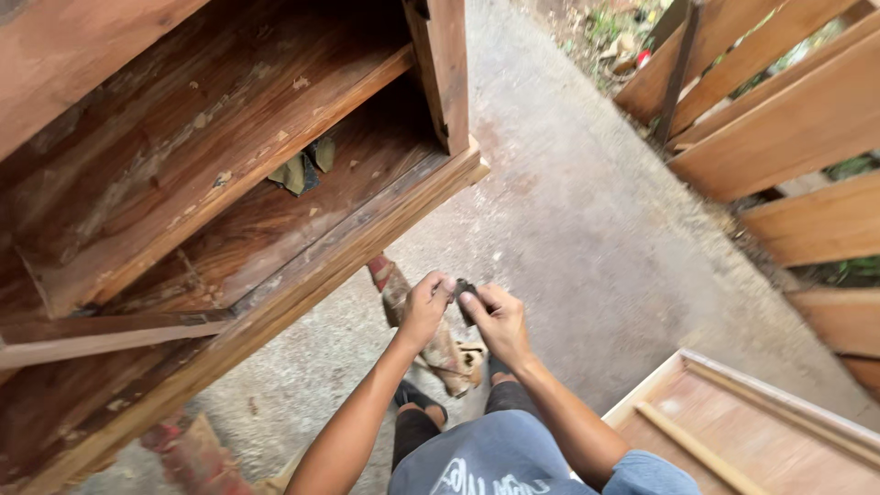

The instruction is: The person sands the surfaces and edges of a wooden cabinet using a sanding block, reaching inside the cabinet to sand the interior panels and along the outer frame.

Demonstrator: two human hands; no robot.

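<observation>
— What are the hands doing?

— Both meet in front of the body. The left hand (423, 307) and the right hand (498, 318) pinch a small dark piece (465, 295) between their fingertips, held over the concrete floor (568, 220).

— How would it handle?

— I judge it light and thin, possibly a folded scrap of abrasive paper, so bendable; a fingertip pinch at its edges suits it. Its kind is hard to make out, half covered by fingers.

— What's around?

— Just below the hands a worn wooden block (440, 344) leans on the floor. To the left stands an old wooden cabinet (229, 174), with a crumpled cloth (301, 170) on a shelf. Near right lies a pale wooden panel (761, 431); far right, stacked planks (788, 119). The cabinet's top is cut off, and the feet are mostly hidden.
</observation>
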